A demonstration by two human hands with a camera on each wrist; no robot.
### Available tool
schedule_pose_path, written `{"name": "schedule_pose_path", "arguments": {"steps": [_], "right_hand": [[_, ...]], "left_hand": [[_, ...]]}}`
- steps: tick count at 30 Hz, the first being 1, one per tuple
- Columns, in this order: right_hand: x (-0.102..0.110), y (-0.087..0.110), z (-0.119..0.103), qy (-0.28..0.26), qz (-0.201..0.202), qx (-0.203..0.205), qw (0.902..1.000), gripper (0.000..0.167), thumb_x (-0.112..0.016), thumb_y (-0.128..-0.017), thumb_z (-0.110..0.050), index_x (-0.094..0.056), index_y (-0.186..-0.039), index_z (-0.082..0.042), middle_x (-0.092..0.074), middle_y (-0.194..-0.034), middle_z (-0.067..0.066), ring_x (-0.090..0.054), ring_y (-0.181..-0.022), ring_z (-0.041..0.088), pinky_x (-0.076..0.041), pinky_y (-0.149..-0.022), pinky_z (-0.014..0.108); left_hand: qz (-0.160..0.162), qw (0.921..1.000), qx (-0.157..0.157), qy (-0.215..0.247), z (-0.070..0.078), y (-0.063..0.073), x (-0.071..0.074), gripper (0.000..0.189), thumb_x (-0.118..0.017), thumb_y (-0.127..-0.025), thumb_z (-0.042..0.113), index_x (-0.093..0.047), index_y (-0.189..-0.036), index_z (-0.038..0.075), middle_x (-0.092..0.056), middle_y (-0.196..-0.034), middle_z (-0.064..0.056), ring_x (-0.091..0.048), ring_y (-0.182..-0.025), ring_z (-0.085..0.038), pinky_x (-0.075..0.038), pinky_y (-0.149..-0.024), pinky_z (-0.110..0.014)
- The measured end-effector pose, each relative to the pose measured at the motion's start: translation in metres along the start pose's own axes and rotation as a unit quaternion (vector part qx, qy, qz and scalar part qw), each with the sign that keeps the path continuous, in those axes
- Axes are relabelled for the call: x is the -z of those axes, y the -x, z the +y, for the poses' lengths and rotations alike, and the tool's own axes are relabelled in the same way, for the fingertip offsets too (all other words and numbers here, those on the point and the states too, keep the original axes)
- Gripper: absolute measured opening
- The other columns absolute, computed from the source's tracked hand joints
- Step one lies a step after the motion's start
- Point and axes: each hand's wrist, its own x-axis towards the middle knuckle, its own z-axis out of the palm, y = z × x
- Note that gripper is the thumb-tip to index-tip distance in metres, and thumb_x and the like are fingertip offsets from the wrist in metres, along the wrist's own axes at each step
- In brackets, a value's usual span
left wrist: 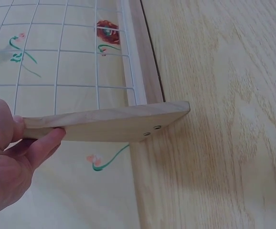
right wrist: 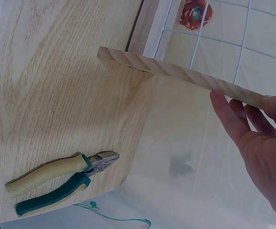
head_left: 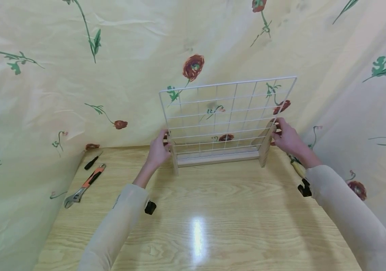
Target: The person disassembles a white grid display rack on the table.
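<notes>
Bright light washes the table (head_left: 240,218), a white streak (head_left: 197,239) glaring off its surface; shadows fall soft, wrist views look dimmer.

In the head view, the right forearm (head_left: 345,207) hides part of the pliers (head_left: 298,168) at four o'clock; the tip of the black-handled tool (head_left: 91,163), toward nine, is too small to tell. The left wrist view crops the left hand (left wrist: 6,164) at eight and the wire grid (left wrist: 56,57) at ten; the right one crops the right hand (right wrist: 269,155) at four.
</notes>
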Motion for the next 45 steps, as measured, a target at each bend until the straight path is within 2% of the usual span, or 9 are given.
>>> {"name": "schedule_pose_path", "arguments": {"steps": [6, 12, 17, 25, 34, 45], "right_hand": [[-0.004, 0.003, 0.0, 0.012, 0.001, -0.006, 0.9999, 0.049, -0.041, -0.099, 0.011, -0.022, -0.145, 0.008, -0.038, -0.133, 0.044, -0.049, -0.116, 0.06, -0.058, -0.079, 0.054], [-0.005, 0.007, -0.001, 0.013, -0.001, 0.002, 0.9999, 0.05, -0.041, -0.099, 0.012, -0.021, -0.145, 0.008, -0.038, -0.133, 0.044, -0.048, -0.116, 0.06, -0.057, -0.081, 0.055], [-0.006, 0.011, -0.001, 0.013, 0.0, 0.014, 0.9998, 0.048, -0.04, -0.099, 0.012, -0.022, -0.144, 0.009, -0.04, -0.131, 0.044, -0.049, -0.115, 0.06, -0.06, -0.078, 0.048], [-0.01, 0.014, 0.003, 0.038, 0.03, 0.056, 0.9972, 0.046, -0.042, -0.095, 0.015, -0.027, -0.139, 0.011, -0.045, -0.124, 0.046, -0.054, -0.107, 0.062, -0.062, -0.068, 0.038], [-0.012, 0.017, 0.001, 0.038, 0.017, 0.048, 0.998, 0.048, -0.041, -0.096, 0.014, -0.026, -0.141, 0.01, -0.044, -0.127, 0.044, -0.053, -0.108, 0.061, -0.062, -0.07, 0.041], [-0.015, 0.022, 0.004, 0.054, 0.018, 0.09, 0.9943, 0.046, -0.044, -0.094, 0.016, -0.03, -0.138, 0.012, -0.048, -0.12, 0.045, -0.057, -0.1, 0.06, -0.062, -0.065, 0.039]], "left_hand": [[0.004, 1.0, 0.001, 0.003, -0.002, 0.003, 0.0, 0.055, -0.054, -0.087, -0.021, -0.045, -0.138, -0.001, -0.061, -0.122, -0.027, -0.064, -0.106, -0.042, -0.057, -0.089, -0.044], [0.016, 0.9998, -0.013, 0.008, -0.003, 0.008, 0.0, 0.056, -0.054, -0.086, -0.023, -0.046, -0.137, -0.002, -0.061, -0.121, -0.028, -0.064, -0.107, -0.043, -0.058, -0.087, -0.044], [0.021, 0.9995, -0.02, 0.011, -0.004, 0.013, 0.0, 0.053, -0.054, -0.087, -0.022, -0.047, -0.135, -0.002, -0.061, -0.121, -0.028, -0.064, -0.108, -0.042, -0.059, -0.086, -0.044], [0.022, 0.9994, -0.027, 0.002, -0.005, 0.019, 0.001, 0.053, -0.055, -0.086, -0.022, -0.048, -0.135, -0.002, -0.062, -0.12, -0.029, -0.065, -0.107, -0.042, -0.059, -0.085, -0.045], [0.025, 0.9993, -0.026, 0.004, -0.005, 0.026, 0.004, 0.053, -0.056, -0.087, -0.022, -0.048, -0.135, -0.002, -0.061, -0.12, -0.029, -0.064, -0.107, -0.044, -0.059, -0.084, -0.046], [0.023, 0.9992, -0.032, -0.005, -0.006, 0.037, 0.005, 0.052, -0.057, -0.087, -0.02, -0.047, -0.135, -0.002, -0.061, -0.119, -0.029, -0.065, -0.103, -0.044, -0.06, -0.082, -0.047]]}}
